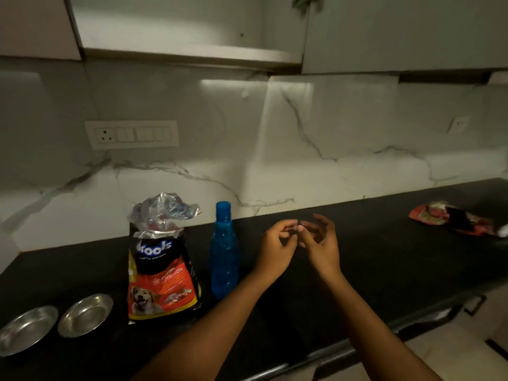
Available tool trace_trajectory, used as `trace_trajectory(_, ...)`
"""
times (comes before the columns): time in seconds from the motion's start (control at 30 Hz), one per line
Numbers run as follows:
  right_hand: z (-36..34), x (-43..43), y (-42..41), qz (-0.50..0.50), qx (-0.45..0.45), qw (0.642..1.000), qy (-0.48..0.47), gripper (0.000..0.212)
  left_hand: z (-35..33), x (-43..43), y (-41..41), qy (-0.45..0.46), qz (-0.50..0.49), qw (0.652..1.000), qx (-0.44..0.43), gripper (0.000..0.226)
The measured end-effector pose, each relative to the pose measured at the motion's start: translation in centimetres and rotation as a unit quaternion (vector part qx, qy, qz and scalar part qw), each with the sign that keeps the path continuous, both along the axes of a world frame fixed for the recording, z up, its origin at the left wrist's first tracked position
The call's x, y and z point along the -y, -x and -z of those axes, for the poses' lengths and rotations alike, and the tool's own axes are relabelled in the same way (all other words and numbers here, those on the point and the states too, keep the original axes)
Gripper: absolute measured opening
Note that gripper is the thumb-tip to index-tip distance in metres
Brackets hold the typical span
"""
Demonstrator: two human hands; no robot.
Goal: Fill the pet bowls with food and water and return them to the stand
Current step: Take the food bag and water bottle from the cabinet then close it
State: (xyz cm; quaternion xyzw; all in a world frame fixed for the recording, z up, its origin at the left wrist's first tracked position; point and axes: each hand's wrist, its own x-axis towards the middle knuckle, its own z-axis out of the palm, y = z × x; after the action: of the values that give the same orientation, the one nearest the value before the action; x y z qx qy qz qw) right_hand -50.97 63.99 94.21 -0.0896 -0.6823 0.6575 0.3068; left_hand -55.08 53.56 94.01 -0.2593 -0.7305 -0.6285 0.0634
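- Fingers point(288, 225) of both hands loosely curled, tips nearly meeting above the counter; nothing visibly pinched between them, though blur hides the fine detail.
- Left hand point(275, 244) and right hand point(321, 243) raised side by side over the black counter point(384, 257), bare forearms reaching in from the lower edge.
- Blue water bottle point(224, 251), upright, cap on, just left of the left hand and apart from it.
- Dog food bag point(162, 270), upright, top open and crumpled, silver lining showing; just left of the bottle.
- Two steel bowls: near bowl point(85, 314) beside the bag's left lower corner, far bowl point(27, 329) at the left edge; side by side on the counter, both looking empty.
- Red pouch point(450, 218), lying flat and crumpled near the right end of the counter, well apart from the hands.
- Marble-patterned wall point(247, 147) behind the counter, with a switch panel point(132, 134) above the bag and a smaller socket point(459, 124) toward the right.
- Pale cabinets point(398, 31) overhead; drawer handle point(475, 305) below the counter edge at right.
- Dim lighting throughout.
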Motion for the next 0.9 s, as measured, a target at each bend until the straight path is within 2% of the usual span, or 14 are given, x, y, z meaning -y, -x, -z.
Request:
trace_trajectory(0.17,-6.9,-4.8,-3.2,0.001,-0.057,0.998,-0.027,0.037,-7.1,-5.8,-3.0,-0.030,-0.013,0.995,-0.098,0.026)
trace_trajectory(0.33,-14.4,-8.4,-6.3,0.005,-0.117,0.992,-0.038,0.044,-13.6,-10.1,-6.3,-0.029,-0.037,0.976,-0.212,0.026)
trace_trajectory(0.53,-21.5,-9.6,-12.1,0.033,-0.267,0.962,-0.054,0.042,-22.3,-11.5,-11.9,-0.118,-0.088,0.919,-0.366,0.034)
trace_trajectory(0.63,-23.1,-8.9,-14.0,0.059,-0.313,0.947,-0.042,0.042,-25.0,-11.5,-14.4,-0.155,-0.089,0.891,-0.417,0.038)
trace_trajectory(0.7,-23.7,-8.6,-14.7,0.074,-0.334,0.939,-0.045,0.045,-26.1,-11.6,-15.9,-0.154,-0.077,0.883,-0.437,0.038)
trace_trajectory(0.83,-23.7,-8.2,-15.0,0.063,-0.351,0.934,-0.030,0.030,-26.7,-11.9,-17.3,-0.105,-0.073,0.862,-0.490,0.036)
trace_trajectory(0.9,-23.7,-8.1,-14.9,0.047,-0.348,0.936,-0.009,0.016,-26.7,-11.9,-17.8,-0.077,-0.087,0.859,-0.498,0.039)
